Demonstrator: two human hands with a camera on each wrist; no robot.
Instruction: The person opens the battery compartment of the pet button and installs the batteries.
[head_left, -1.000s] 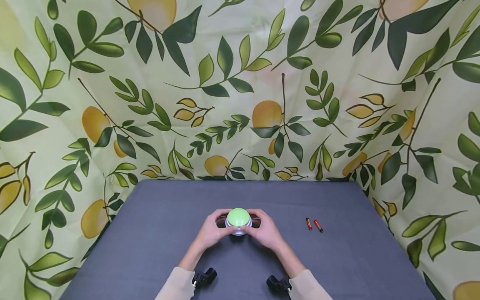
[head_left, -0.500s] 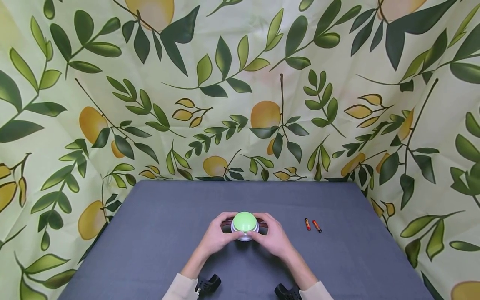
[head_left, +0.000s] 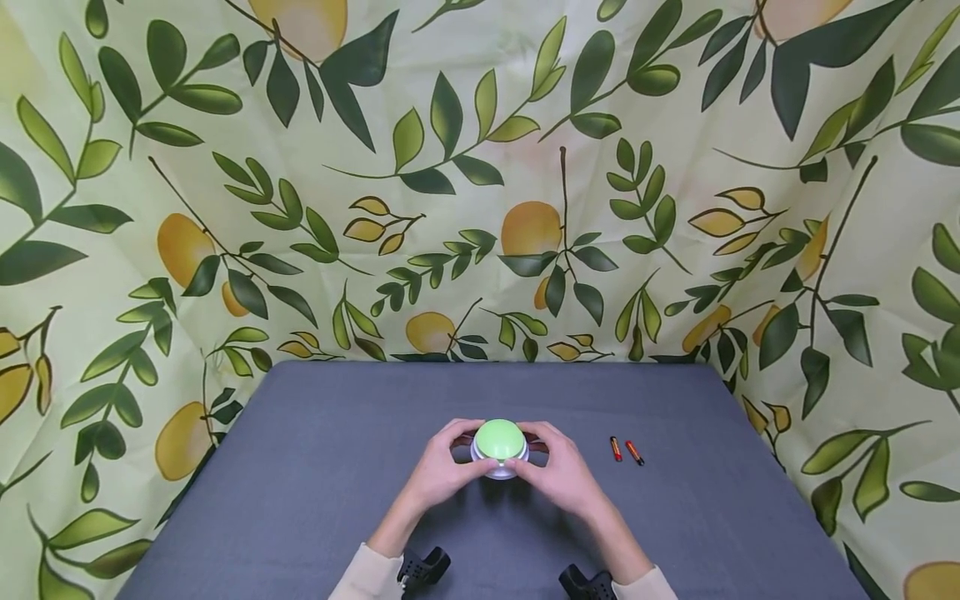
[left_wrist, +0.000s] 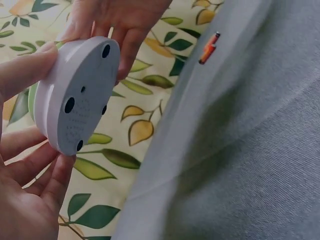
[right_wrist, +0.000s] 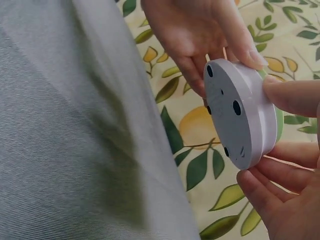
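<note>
Both hands hold up a round push-button light (head_left: 500, 442) with a green dome and a white base, clear of the table. My left hand (head_left: 444, 467) grips its left side and my right hand (head_left: 560, 468) its right, thumbs along the near rim and fingers around the far side. In the left wrist view the flat white underside (left_wrist: 87, 95) shows several black rubber feet and a small hole. The right wrist view shows the same base (right_wrist: 230, 115) between the fingers of both hands, the green dome facing away.
Two small red-and-black batteries (head_left: 633, 452) lie on the grey cloth-covered table (head_left: 337, 417), right of the hands. A curtain (head_left: 465, 200) with leaf and fruit print stands behind and at both sides. Black wrist cameras (head_left: 426, 568) sit at the wrists.
Both hands have shifted to the right with the green-domed push-button light between them, dipping slightly and then rising a little. Neither grip has changed, and the batteries stay where they were.
</note>
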